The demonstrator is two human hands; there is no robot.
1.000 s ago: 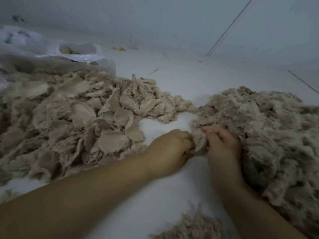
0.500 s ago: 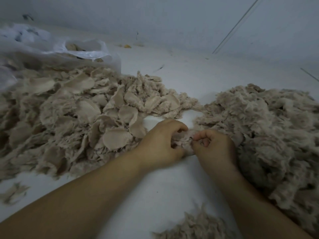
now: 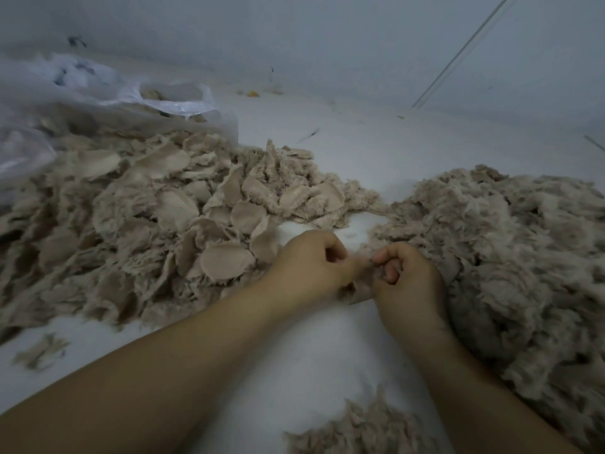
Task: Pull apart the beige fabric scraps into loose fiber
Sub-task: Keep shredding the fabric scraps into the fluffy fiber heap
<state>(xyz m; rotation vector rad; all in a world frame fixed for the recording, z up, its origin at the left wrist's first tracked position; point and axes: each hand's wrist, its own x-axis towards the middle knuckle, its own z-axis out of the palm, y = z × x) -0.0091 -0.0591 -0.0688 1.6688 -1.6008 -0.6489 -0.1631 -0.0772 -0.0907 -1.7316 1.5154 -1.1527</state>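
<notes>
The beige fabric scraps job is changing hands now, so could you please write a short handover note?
Left hand and right hand: both pinch one small beige fabric scrap between them, mid-pull.
Heap of unpulled beige fabric scraps: left, beside a clear plastic bag.
Done: large fluffy pile of loose beige fiber, right.
Left: finish this scrap, then the left heap.

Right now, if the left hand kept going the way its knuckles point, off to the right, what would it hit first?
The left hand would first meet the scrap pinched between both hands, then almost at once the right hand. Behind that lies the loose fiber pile; depth is hard to judge.
</notes>
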